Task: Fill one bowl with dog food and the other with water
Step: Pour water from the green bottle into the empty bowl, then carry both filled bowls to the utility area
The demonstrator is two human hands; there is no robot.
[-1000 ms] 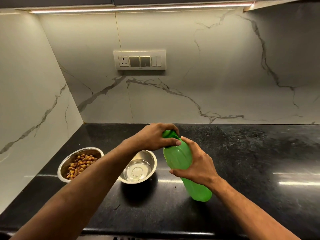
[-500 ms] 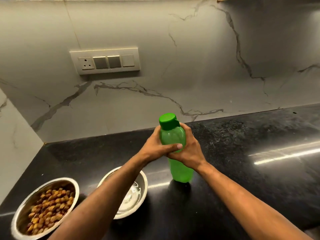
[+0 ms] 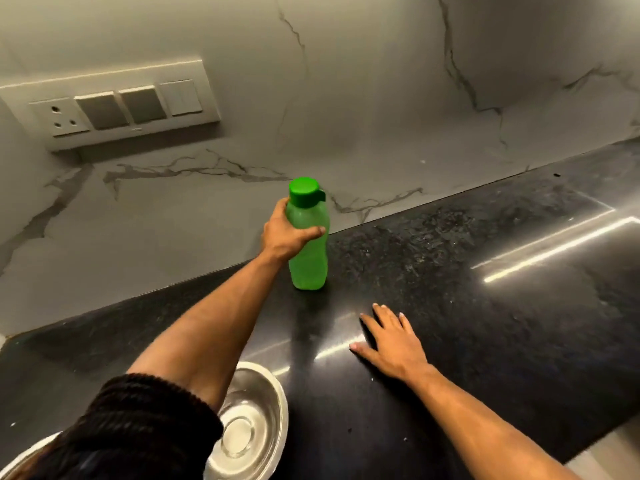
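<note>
Left hand [image 3: 285,233] gripping capped green bottle [image 3: 308,251], standing upright on black counter [image 3: 485,341] near marble wall [image 3: 346,98]. Right hand [image 3: 391,341] lying flat, fingers spread, on counter, apart from bottle. Steel bowl [image 3: 256,424] sitting at near edge, holding clear water; second bowl mostly hidden by sleeve [image 3: 138,427].

Sleeve [image 3: 138,431] hides the second bowl [image 3: 20,455].

Counter [image 3: 485,323] lay bare right of the bottle [image 3: 308,251] and the flat right hand [image 3: 391,341]. Bottle stood upright near the far wall [image 3: 346,98], gripped by left hand [image 3: 284,233]. Left forearm crossed over the steel bowl [image 3: 256,420] at the near edge.
</note>
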